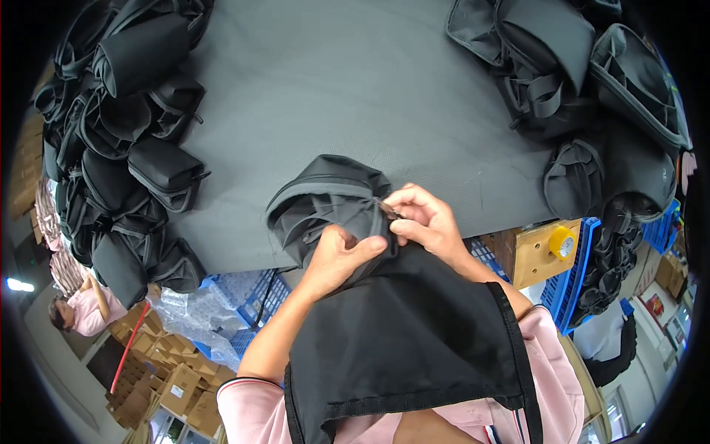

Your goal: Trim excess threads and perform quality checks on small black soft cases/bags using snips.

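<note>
A black fabric pouch (325, 182) with a curved, grey-edged opening lies at the near edge of the table, its mouth facing me. My left hand (336, 259) grips the pouch's near side, thumb on top and the other fingers hidden in or behind the cloth. At the right end of the opening, my right hand (423, 216) pinches with thumb and forefinger. Between those fingertips is a small dark brownish piece (387, 210), too small to name, touching the pouch edge. A black apron (407, 333) covers my chest below both hands.
Black pouches are heaped along the table's left side (111, 148) and right side (569, 96). Grey sheeting covers the table (355, 81). Near its right corner are a wooden block (521, 259), yellow tape roll (562, 243) and blue crate (580, 274). Another person (89, 307) is at far left.
</note>
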Tool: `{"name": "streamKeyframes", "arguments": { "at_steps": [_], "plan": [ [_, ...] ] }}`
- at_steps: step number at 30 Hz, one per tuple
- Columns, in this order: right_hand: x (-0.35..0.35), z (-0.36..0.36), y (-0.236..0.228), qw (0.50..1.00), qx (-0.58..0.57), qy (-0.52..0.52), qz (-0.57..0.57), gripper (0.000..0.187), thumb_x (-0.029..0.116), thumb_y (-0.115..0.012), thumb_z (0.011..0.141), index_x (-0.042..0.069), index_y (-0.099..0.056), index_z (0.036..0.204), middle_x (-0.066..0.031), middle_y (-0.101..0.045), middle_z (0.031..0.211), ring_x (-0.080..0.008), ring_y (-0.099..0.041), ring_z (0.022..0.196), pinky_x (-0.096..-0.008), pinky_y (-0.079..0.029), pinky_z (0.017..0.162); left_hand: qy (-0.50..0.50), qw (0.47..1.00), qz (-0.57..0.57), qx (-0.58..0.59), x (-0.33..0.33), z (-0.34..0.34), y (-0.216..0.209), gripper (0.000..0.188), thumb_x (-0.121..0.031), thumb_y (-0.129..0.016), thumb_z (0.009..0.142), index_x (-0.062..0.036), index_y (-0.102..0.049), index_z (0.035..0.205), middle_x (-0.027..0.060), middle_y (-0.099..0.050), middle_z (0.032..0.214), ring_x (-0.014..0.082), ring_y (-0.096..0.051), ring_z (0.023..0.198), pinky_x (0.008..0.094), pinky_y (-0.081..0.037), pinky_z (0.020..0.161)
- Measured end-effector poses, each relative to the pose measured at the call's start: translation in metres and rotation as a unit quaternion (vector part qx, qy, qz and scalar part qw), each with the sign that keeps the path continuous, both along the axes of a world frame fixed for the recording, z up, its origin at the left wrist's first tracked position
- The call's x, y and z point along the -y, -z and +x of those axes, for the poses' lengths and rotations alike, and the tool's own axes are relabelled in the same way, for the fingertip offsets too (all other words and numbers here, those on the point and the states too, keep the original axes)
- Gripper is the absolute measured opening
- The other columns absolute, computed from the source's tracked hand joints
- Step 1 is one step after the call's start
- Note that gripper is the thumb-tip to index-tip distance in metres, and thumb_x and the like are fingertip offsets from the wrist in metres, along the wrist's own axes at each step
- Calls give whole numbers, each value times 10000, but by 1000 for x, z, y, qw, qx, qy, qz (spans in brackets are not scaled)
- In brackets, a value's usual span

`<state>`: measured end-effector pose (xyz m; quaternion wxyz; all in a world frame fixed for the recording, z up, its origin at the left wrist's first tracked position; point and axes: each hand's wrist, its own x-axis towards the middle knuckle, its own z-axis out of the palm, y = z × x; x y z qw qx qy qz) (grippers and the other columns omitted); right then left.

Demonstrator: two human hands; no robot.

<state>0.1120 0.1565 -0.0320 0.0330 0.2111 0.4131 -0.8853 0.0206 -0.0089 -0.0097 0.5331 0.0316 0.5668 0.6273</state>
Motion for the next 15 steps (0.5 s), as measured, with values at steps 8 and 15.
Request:
{"name": "streamKeyframes", "arguments": {
  "at_steps": [8, 15],
  "plan": [
    [-7, 8, -9, 989, 12, 11, 149, 194, 22, -574, 841, -11, -554, 1031, -30, -488, 931, -77, -529, 742, -213, -440, 639, -24, 999, -39, 7, -10, -3, -20, 319, -285, -588, 881, -5, -585, 1033, 16, -585, 958, 98, -512, 880, 249, -417, 790],
    [-10, -8, -11, 981, -21, -21, 192, 210, 5, -642, 784, -11, -609, 991, -45, -482, 919, -112, -552, 785, -239, -474, 715, -8, 999, -45, 4, -8, -5, -13, 378, -337, -621, 864, -11, -586, 1053, -10, -574, 914, 71, -490, 838, 230, -409, 734]
  ]
}}
